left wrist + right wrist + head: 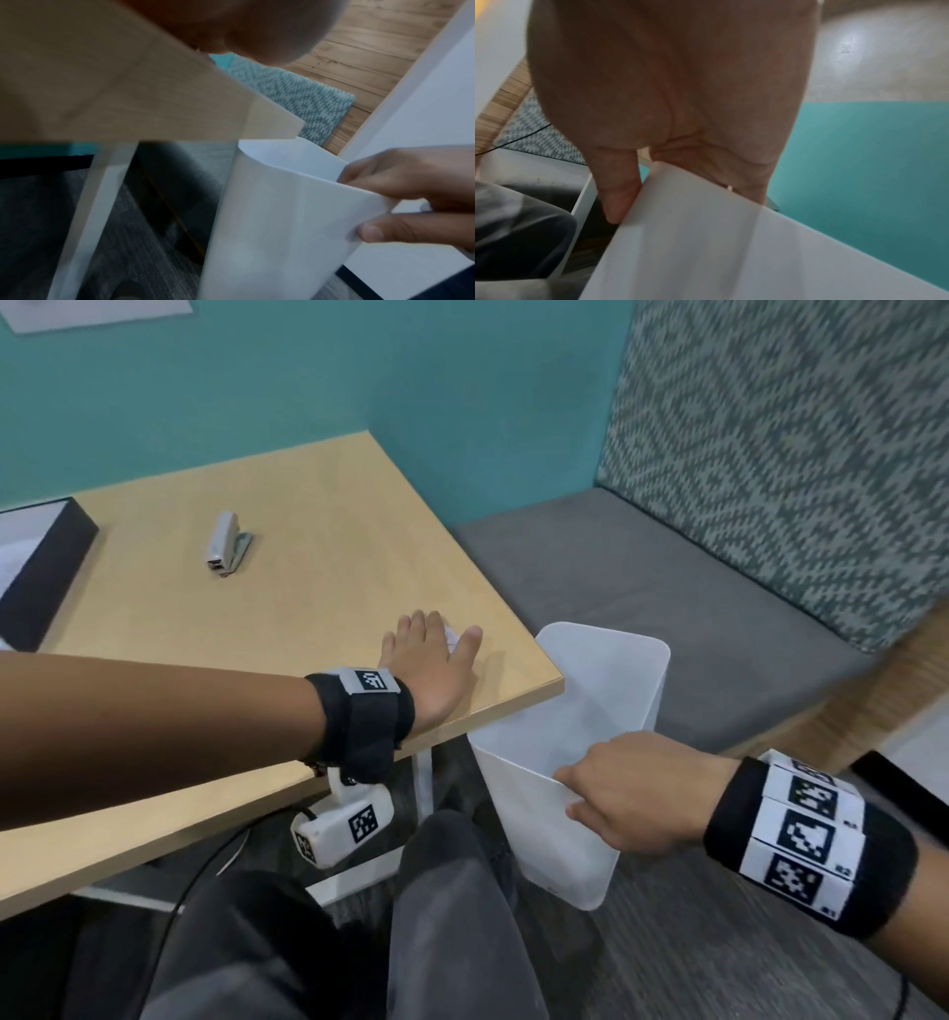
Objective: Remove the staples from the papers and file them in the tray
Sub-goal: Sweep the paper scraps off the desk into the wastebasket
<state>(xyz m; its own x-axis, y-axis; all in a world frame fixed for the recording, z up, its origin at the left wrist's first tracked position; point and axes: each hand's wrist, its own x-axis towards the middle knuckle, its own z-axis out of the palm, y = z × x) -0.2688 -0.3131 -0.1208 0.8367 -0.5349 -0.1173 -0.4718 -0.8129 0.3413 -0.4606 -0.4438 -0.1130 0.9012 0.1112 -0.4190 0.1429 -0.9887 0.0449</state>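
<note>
1. Staples cannot be made out; something small and pale lies under the left hand, whose fingers rest flat and spread near the corner of the light wood-grain surface.
2. One translucent white plastic bin, rounded-rectangular, hangs just off that corner; the right hand has its grip pinched over the rim.
3. One grey stapler lies mid-surface; one black-walled tray sits at the left edge.
</note>
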